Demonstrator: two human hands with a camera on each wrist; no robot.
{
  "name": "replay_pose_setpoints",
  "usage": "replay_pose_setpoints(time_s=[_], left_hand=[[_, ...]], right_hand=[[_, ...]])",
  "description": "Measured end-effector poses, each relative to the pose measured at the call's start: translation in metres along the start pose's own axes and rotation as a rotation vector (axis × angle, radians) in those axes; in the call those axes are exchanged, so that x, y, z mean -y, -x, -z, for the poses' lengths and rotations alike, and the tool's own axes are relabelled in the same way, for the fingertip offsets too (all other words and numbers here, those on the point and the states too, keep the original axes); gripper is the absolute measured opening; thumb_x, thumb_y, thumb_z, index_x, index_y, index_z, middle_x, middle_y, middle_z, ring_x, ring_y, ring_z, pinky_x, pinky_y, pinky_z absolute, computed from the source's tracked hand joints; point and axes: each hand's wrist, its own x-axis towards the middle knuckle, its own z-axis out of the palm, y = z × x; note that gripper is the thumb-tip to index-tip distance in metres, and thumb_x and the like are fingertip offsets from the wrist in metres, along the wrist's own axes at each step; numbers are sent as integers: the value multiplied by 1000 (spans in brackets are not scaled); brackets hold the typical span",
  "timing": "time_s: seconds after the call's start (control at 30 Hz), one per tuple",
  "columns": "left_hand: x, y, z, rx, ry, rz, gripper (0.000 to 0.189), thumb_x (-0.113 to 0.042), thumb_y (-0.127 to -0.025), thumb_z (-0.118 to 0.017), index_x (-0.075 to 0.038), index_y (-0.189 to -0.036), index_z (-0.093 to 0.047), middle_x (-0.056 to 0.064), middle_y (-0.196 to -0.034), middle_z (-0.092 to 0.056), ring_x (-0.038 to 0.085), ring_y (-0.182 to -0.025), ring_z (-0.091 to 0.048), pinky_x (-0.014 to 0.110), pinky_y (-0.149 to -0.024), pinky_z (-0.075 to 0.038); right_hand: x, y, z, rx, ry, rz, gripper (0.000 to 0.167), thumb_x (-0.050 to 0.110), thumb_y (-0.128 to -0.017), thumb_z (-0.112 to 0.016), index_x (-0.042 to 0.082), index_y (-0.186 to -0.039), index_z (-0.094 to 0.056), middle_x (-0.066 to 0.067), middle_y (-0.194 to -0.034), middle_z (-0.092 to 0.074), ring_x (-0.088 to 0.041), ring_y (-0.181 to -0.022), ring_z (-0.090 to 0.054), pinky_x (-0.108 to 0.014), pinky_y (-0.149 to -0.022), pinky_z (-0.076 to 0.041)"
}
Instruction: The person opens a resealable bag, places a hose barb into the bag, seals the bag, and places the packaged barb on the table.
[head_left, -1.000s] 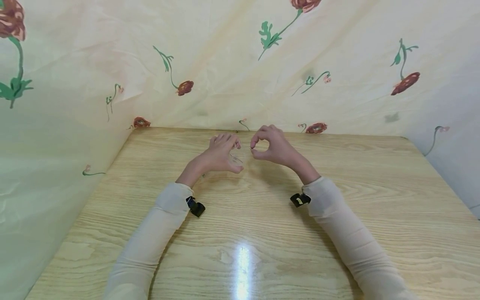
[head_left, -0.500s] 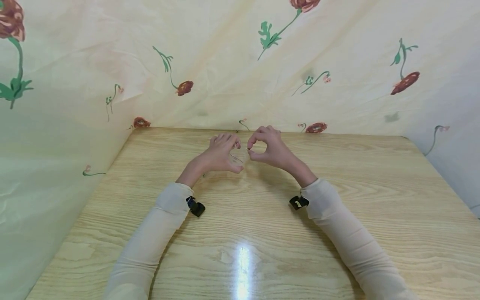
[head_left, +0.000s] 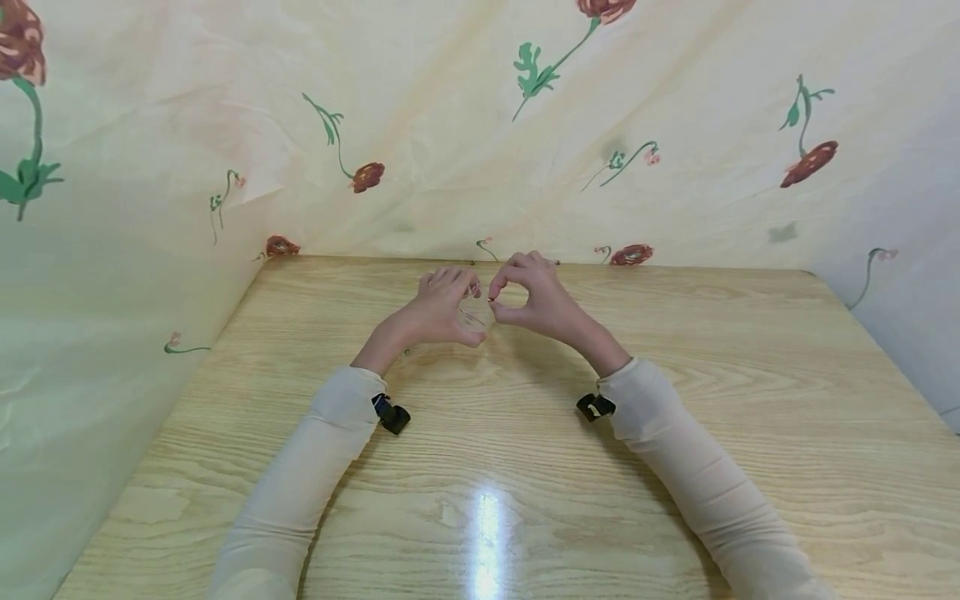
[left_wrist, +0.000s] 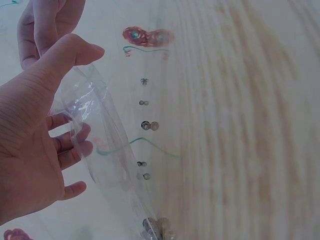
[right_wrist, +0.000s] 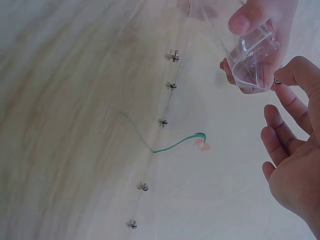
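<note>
The right hand [head_left: 543,302], pinching a small dark metallic-looking piece [right_wrist: 277,80], had moved nearer the left hand [head_left: 441,315], which gripped a clear plastic bag [left_wrist: 92,92], bringing the piece just beside the bag.

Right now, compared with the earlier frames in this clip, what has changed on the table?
The right hand has shifted slightly leftward, closer to the left hand, carrying the small metal piece it pinches. Nothing was visibly taken hold of or let go. The left hand has stayed in place, holding the clear plastic bag.
</note>
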Motion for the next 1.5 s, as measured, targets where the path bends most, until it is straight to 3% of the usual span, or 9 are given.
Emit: replay_pose_setpoints(time_s=[0.2, 0.43, 0.97, 1.5], left_hand=[[0, 0, 0, -1, 1, -1, 60, -37, -81, -80, -8, -123, -49, 11, -120, -46, 29, -112, -37, 56, -103, -23], [1, 0, -2, -14, -30, -6, 54, -39, -81, -79, -15, -117, -46, 7, -120, -45, 28, -110, -37, 53, -102, -24], [-1, 1, -1, -2, -20, -8, 57, -37, -81, -79, -13, -121, -46, 10, -127, -46, 30, -115, -37, 58, -109, -23], [-1, 1, 0, 5, -6, -8, 58, -40, -81, -78, -14, -121, -46, 11, -128, -46, 30, -115, -36, 58, -107, -22]], right_hand=[[2, 1, -2, -5, 9, 9, 8, 8, -84, -74, 10, -91, -71, -9, -103, -63, -32, -97, -46, -53, -96, -25], [3, 0, -3, -5, 9, 28, 7, 7, -85, -74, 10, -90, -73, -8, -101, -63, -27, -97, -47, -54, -98, -27], [7, 1, -5, 14, 11, 25, 8, 6, -85, -75, 12, -91, -73, -7, -102, -62, -27, -98, -46, -50, -95, -26], [7, 1, -7, 40, 26, 8, 8, 8, -86, -76, 12, -93, -74, -7, -103, -62, -26, -99, -45, -51, -97, -26]])
